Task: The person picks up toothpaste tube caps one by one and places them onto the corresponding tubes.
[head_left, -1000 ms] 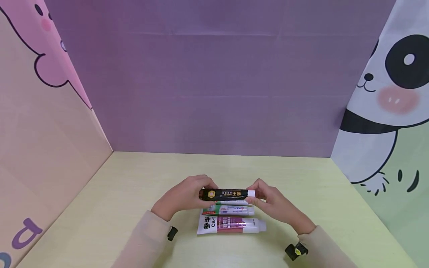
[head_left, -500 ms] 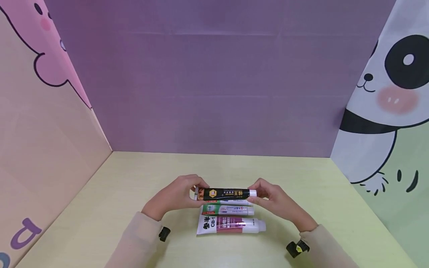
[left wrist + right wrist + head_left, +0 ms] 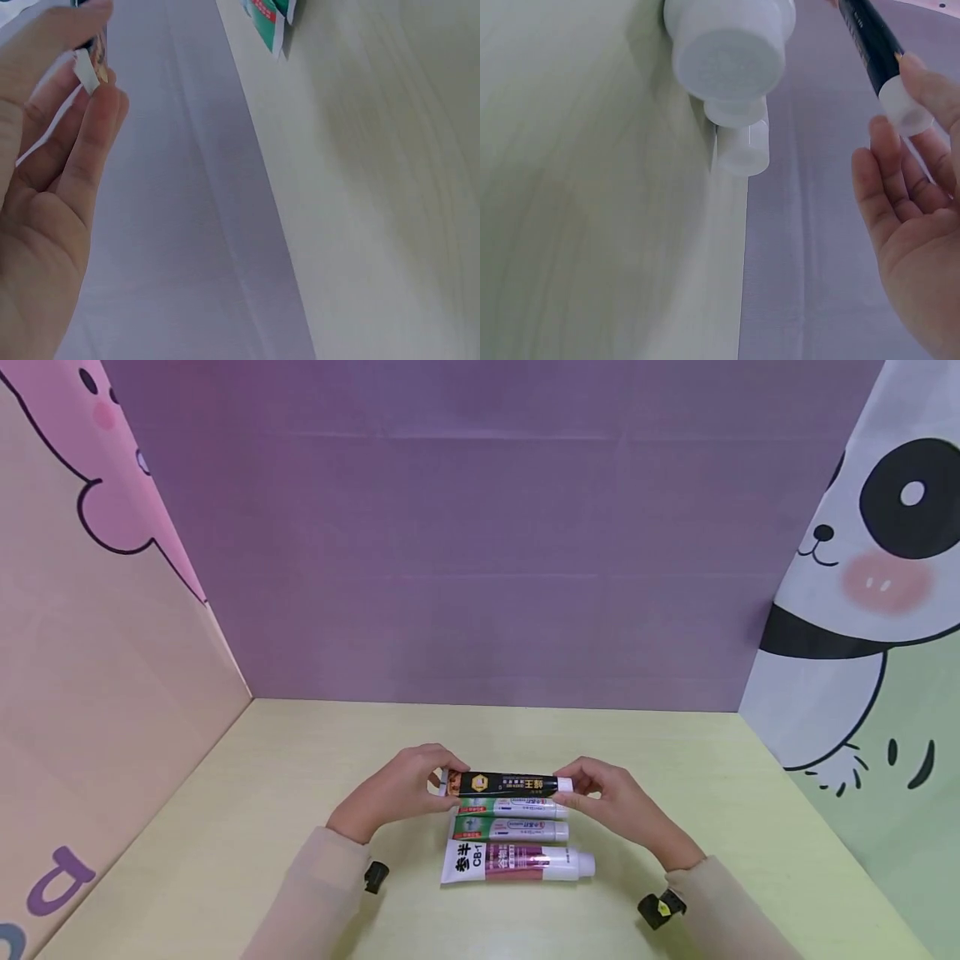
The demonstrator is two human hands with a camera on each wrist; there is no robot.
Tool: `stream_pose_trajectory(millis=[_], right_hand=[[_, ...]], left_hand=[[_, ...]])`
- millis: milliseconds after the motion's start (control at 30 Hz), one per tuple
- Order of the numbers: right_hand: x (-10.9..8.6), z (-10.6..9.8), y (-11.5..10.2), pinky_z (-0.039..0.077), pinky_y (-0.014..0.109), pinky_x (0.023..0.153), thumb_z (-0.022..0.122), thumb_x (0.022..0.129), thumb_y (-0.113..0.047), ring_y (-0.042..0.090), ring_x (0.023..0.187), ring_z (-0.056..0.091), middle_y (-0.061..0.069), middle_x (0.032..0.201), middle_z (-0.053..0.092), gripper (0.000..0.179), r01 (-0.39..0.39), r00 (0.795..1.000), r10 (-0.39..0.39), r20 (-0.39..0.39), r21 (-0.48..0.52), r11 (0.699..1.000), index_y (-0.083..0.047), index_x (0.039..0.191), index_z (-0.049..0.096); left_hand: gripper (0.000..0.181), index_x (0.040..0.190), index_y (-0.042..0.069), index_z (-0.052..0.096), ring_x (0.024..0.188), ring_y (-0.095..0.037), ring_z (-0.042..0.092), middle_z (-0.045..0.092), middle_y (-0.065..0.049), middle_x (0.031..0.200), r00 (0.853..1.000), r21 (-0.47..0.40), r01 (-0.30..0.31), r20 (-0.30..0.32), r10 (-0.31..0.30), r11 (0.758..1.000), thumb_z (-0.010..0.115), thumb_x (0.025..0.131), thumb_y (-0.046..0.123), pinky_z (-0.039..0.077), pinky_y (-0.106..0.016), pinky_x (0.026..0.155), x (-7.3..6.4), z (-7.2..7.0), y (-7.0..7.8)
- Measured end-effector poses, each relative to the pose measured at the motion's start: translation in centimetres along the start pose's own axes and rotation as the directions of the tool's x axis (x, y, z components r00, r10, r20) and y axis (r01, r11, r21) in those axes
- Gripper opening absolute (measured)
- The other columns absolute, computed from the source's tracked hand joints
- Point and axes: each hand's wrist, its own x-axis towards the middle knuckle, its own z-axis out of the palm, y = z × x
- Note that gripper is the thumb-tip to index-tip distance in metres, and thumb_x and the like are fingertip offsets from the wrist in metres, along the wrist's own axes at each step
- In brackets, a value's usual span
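Both hands hold a black toothpaste tube [image 3: 502, 785] with a white cap, its printing upside down to the head view. The left hand [image 3: 401, 789] pinches its flat crimped end between thumb and fingers; the left wrist view shows a bit of that end [image 3: 88, 71]. Near the cap, the right hand [image 3: 626, 806] pinches the other end; the cap [image 3: 904, 106] shows in the right wrist view. The tube is raised off the table. Just nearer lie two green-and-white toothpaste tubes [image 3: 525, 808] side by side, then a larger white-and-purple toothpaste tube [image 3: 517, 863], all caps to the right.
The pale wooden table [image 3: 300, 760] runs back to a purple backdrop [image 3: 480, 568]. A pink-beige panel [image 3: 112, 693] stands at the left and a panda-printed panel [image 3: 847, 693] at the right. Black wrist cameras [image 3: 662, 910] sit by the sleeves.
The left hand shifted left along the black tube to its crimped end. Both hands then moved the tube slightly away from the person, uncovering more of the farther green-and-white tube.
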Motion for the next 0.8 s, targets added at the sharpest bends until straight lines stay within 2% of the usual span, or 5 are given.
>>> stream_pose_trajectory(millis=[267, 500, 800], right_hand=[[1.0, 0.3, 0.6, 0.053, 0.027, 0.072, 0.077, 0.09, -0.021, 0.011, 0.08, 0.061, -0.006, 0.09, 0.065, 0.031, -0.084, 0.996, 0.081, -0.044, -0.088, 0.993, -0.006, 0.116, 0.07], [1.9, 0.4, 1.5, 0.055, 0.03, 0.076, 0.073, 0.093, -0.023, 0.012, 0.084, 0.063, -0.002, 0.095, 0.067, 0.035, -0.108, 0.994, 0.108, -0.006, -0.111, 0.988, -0.002, 0.121, 0.068], [2.6, 0.3, 2.3, 0.055, 0.031, 0.078, 0.072, 0.094, -0.023, 0.014, 0.085, 0.065, 0.0, 0.096, 0.068, 0.033, -0.131, 0.99, 0.135, 0.047, -0.089, 0.987, -0.001, 0.119, 0.068]], left_hand=[[0.039, 0.117, 0.004, 0.071, 0.095, -0.018, 0.06, 0.066, -0.003, 0.109, 0.999, 0.037, 0.02, -0.036, -0.019, 0.999, 0.085, 0.08, 0.011, 0.054, -0.034, 0.083, 1.4, 0.8, -0.8], [0.037, 0.118, 0.002, 0.072, 0.097, -0.022, 0.062, 0.067, -0.006, 0.11, 0.999, 0.063, 0.04, 0.003, -0.04, 0.997, 0.082, 0.083, 0.012, 0.054, -0.036, 0.086, 2.3, 0.8, -1.5], [0.037, 0.122, 0.003, 0.071, 0.102, -0.022, 0.061, 0.065, -0.006, 0.115, 0.992, 0.003, 0.104, 0.073, -0.103, 0.995, 0.076, 0.086, 0.009, 0.054, -0.033, 0.086, 2.9, 1.6, -3.0]])
